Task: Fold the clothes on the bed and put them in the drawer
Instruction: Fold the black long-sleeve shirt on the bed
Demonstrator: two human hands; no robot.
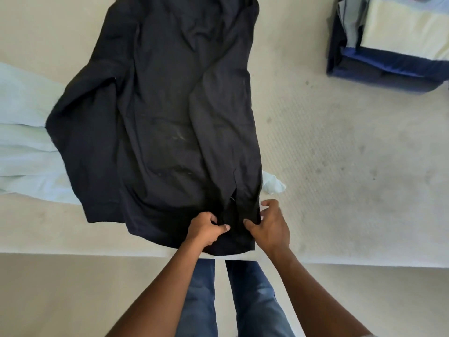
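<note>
A large black garment [167,113] lies spread lengthwise on the cream bed [340,166], one sleeve flopped out to the left. Its near end hangs a little over the bed's front edge. My left hand [206,229] pinches a bunch of the black cloth at that near end. My right hand [269,224] grips the near right corner, thumb on top of the cloth. A pale blue garment [21,142] lies under the black one at the left, and a bit of pale cloth [273,183] pokes out on the right.
A stack of folded clothes [393,45] in navy, cream and grey sits at the back right of the bed. My legs in blue jeans [233,300] stand against the bed's front edge on a beige floor [60,300].
</note>
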